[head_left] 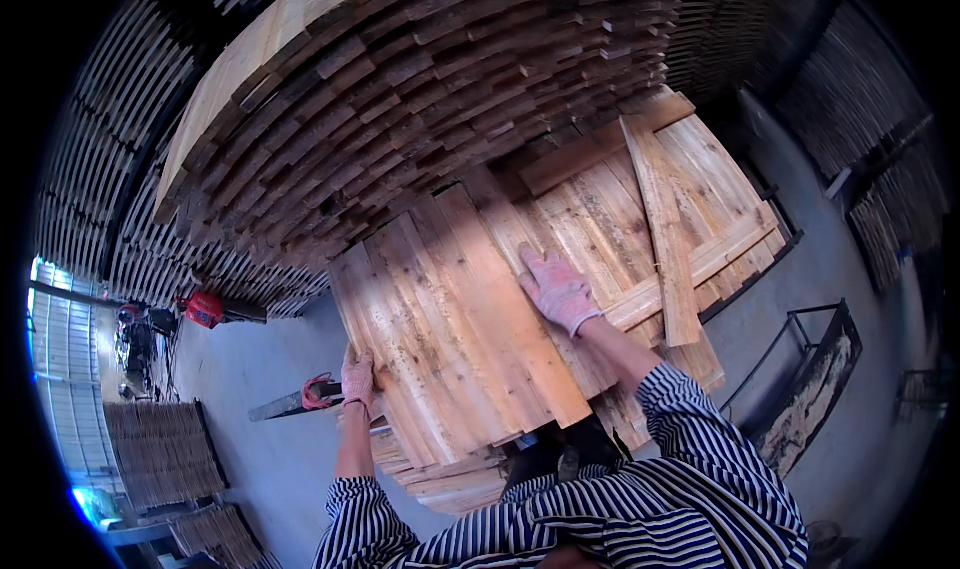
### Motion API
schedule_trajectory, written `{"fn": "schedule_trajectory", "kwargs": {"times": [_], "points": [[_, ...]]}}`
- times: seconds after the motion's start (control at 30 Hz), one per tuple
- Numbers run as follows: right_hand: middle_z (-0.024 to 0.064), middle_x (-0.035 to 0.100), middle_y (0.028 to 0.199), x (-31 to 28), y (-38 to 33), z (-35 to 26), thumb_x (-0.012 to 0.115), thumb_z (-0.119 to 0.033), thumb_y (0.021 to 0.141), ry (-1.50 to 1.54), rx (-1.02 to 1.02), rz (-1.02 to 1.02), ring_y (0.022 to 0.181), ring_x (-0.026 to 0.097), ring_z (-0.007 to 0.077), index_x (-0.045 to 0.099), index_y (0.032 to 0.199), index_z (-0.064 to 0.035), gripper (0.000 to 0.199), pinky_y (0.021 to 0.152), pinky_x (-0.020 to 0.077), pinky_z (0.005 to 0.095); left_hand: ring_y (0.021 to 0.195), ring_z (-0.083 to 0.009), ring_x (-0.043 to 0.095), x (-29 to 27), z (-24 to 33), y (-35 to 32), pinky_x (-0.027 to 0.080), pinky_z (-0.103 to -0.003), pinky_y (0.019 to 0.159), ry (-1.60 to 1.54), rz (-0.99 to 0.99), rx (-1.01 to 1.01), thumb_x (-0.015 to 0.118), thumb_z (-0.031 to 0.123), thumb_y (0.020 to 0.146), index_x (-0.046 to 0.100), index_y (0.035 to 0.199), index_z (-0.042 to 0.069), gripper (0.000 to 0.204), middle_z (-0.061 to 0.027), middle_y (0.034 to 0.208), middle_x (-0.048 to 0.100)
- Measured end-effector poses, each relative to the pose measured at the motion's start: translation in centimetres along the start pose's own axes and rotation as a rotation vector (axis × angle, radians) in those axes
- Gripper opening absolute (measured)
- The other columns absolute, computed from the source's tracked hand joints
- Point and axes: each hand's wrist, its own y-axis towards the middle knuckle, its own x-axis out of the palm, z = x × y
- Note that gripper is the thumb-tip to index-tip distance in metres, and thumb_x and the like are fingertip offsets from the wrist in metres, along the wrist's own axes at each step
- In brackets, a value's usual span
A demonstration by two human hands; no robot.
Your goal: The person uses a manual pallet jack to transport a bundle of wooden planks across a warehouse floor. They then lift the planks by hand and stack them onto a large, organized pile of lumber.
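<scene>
In front of me lies a layer of pale wooden boards [430, 319], side by side with knots and rough bark marks. My left hand [358, 377], in a pinkish work glove, holds the outer edge of the leftmost board; part of its fingers is hidden there. My right hand [558, 289], gloved alike, rests flat with fingers spread on the boards near the middle. Right of it, a diagonal plank [660, 229] lies over more boards, touching a crosspiece [700, 261]. A second crosspiece [560, 166] lies at their far end.
A tall stack of planks [430, 99] rises just beyond the boards. More boards [455, 484] lie lower, near my legs. A dark metal trough-like frame [810, 389] stands at right. Left are a red object [203, 309], a pink looped cord [320, 393] and a bundle of slats [163, 454].
</scene>
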Motion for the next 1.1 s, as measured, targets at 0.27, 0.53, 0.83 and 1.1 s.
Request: {"fn": "schedule_trajectory", "kwargs": {"times": [0.27, 0.53, 0.83, 1.1], "points": [[0.0201, 0.062, 0.124, -11.4, 0.3, 17.0, 0.072, -0.048, 0.088, -0.412, 0.517, 0.302, 0.111, 0.064, 0.0364, 0.046, 0.153, -0.0262, 0.073, 0.085, 0.0547, 0.0481, 0.124, -0.0271, 0.06, 0.0, -3.3, -3.2, 0.049, -0.039, 0.106, 0.078, 0.007, -0.21, 0.069, 0.066, 0.089, 0.041, 0.154, -0.002, 0.098, -0.0188, 0.143, 0.057], [0.0218, 0.064, 0.112, -2.1, 1.3, 5.7, 0.06, -0.051, 0.096, -0.296, 0.158, 0.11, 0.102, 0.065, 0.0377, 0.044, 0.156, -0.0316, 0.065, 0.083, 0.055, 0.0509, 0.11, -0.0199, 0.067, -0.7, -3.5, -3.6, 0.055, -0.035, 0.097, -0.177, -0.049, -0.32, 0.067, 0.054, 0.097, 0.055, 0.142, 0.0, 0.071, -0.0112, 0.127, 0.068], [0.0277, 0.057, 0.136, 0.8, 2.0, 2.2, 0.053, -0.05, 0.1, -0.33, 0.116, 0.235, 0.121, 0.06, 0.0433, 0.05, 0.15, -0.023, 0.057, 0.094, 0.0519, 0.0536, 0.116, -0.0207, 0.064, 0.1, -3.3, -2.3, 0.049, -0.035, 0.104, 0.1, -0.002, -0.162, 0.067, 0.058, 0.094, 0.054, 0.14, -0.006, 0.08, -0.016, 0.126, 0.067], [0.0296, 0.052, 0.143, 2.1, -1.2, -1.2, 0.058, -0.046, 0.1, -0.328, -0.111, 0.433, 0.131, 0.052, 0.0454, 0.05, 0.15, -0.0147, 0.06, 0.106, 0.0474, 0.0501, 0.117, -0.0261, 0.063, -16.1, -17.2, -7.9, 0.052, -0.043, 0.097, -0.579, 0.383, -0.201, 0.062, 0.057, 0.099, 0.061, 0.136, 0.007, 0.061, -0.011, 0.127, 0.067]]}}
